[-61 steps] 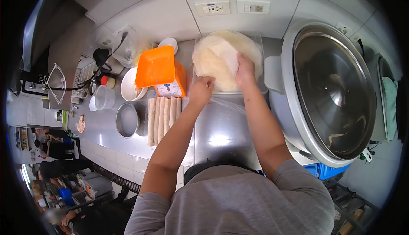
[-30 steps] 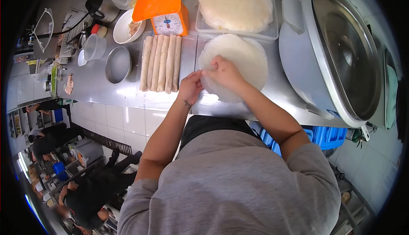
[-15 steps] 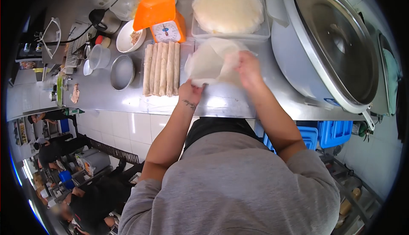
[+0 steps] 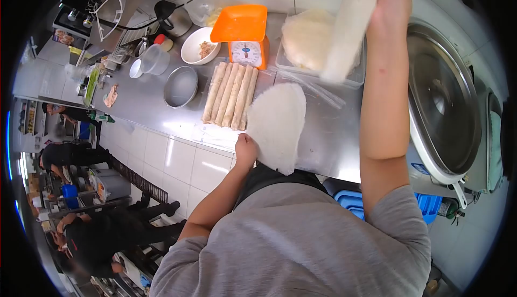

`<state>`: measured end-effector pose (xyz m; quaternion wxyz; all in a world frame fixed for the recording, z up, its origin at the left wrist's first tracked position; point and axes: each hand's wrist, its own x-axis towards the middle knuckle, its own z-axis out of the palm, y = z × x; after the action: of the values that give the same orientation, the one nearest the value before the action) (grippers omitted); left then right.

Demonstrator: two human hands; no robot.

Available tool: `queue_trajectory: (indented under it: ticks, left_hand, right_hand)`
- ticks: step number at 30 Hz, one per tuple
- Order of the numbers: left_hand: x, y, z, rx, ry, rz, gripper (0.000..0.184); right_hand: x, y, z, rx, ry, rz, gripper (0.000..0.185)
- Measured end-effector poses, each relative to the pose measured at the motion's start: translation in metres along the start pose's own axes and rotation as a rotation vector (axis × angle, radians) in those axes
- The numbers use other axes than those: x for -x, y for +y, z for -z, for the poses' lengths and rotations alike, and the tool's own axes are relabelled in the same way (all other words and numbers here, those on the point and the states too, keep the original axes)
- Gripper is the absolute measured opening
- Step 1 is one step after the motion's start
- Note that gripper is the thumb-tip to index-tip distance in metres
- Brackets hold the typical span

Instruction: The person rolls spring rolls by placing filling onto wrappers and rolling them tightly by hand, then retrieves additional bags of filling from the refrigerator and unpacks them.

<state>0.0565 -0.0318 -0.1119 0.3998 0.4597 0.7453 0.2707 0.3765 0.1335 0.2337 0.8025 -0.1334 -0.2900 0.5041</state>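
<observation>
Steel worktop (image 4: 328, 141). Lidded pot (image 4: 444, 100): stood at its right end. Clear tray (image 4: 353, 83), stacked sheets (image 4: 307, 36) inside: sat near the back edge. Pale sheet (image 4: 351, 30): my raised right hand (image 4: 392, 6) gripped it above the tray. Second sheet (image 4: 277, 127): hung across the front edge; my left hand (image 4: 246, 149) held its side. Orange scale (image 4: 247, 53): stood left of the tray. Rolls (image 4: 229, 95): lay toward the front edge.

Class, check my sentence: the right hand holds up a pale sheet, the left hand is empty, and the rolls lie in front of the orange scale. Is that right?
Not quite: the left hand isn't empty; the head view shows it holding another pale sheet. The right hand, rolls and orange scale are as you said.
</observation>
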Motion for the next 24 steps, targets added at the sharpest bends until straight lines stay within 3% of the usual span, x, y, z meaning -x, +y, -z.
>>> queue_trajectory:
  ticks: [1,3,5,7,8,9,10,11,13,14,16,17,19,21,23,24]
  left_hand:
    - [0.004,0.000,0.007,-0.088,0.062,-0.079,0.022]
    - [0.008,-0.003,0.015,0.087,0.066,-0.046,0.027]
    - [0.025,0.023,0.025,0.344,0.081,0.009,0.030]
    - [0.023,0.013,0.024,0.288,-0.001,0.004,0.043]
    - [0.021,0.013,0.020,0.173,-0.031,-0.006,0.055]
    - [0.020,0.006,0.009,-0.147,0.128,-0.298,0.072]
    - [0.035,0.035,0.014,-0.065,0.039,-0.302,0.083]
    - [0.039,0.052,0.020,-0.049,-0.171,-0.187,0.086]
    - [0.039,0.070,0.014,-0.087,-0.198,-0.370,0.085]
    - [0.037,0.080,0.013,-0.072,-0.176,-0.487,0.082]
    - [0.029,0.101,0.023,-0.085,-0.120,-0.494,0.079]
    - [0.022,0.108,0.027,-0.086,-0.115,-0.498,0.078]
    - [0.010,0.111,0.028,-0.214,0.145,-0.648,0.071]
    - [0.011,0.107,0.027,-0.423,-0.024,-0.798,0.062]
    - [0.019,0.090,0.017,-0.642,-0.315,-0.975,0.056]
    - [0.024,0.081,0.010,-0.746,-0.353,-0.924,0.054]
  right_hand:
    - [-0.037,0.011,0.027,0.112,0.067,0.074,0.024]
    - [-0.073,0.043,0.083,0.389,0.274,0.178,0.022]
    - [-0.075,0.087,0.111,0.713,0.540,0.236,0.037]
    - [-0.054,0.118,0.134,1.282,0.541,0.243,0.063]
    - [-0.037,0.128,0.145,1.579,0.439,0.349,0.078]
    - [-0.010,0.135,0.143,1.667,0.340,0.457,0.079]
    - [0.026,0.135,0.129,1.701,0.120,0.485,0.074]
    - [0.062,0.145,0.132,1.682,-0.131,0.328,0.064]
    - [0.136,0.160,0.167,1.549,-0.725,-0.079,0.048]
    - [0.171,0.167,0.192,1.565,-0.953,-0.014,0.049]
    - [0.233,0.144,0.197,1.734,-0.965,-0.213,0.050]
    - [0.247,0.135,0.191,1.805,-0.868,-0.193,0.050]
    - [0.280,0.105,0.177,1.986,-0.626,-0.185,0.050]
    - [0.282,0.090,0.180,1.946,-0.651,-0.291,0.048]
    - [0.278,0.088,0.191,1.910,-0.660,-0.179,0.045]
    - [0.272,0.088,0.192,1.943,-0.651,-0.241,0.049]
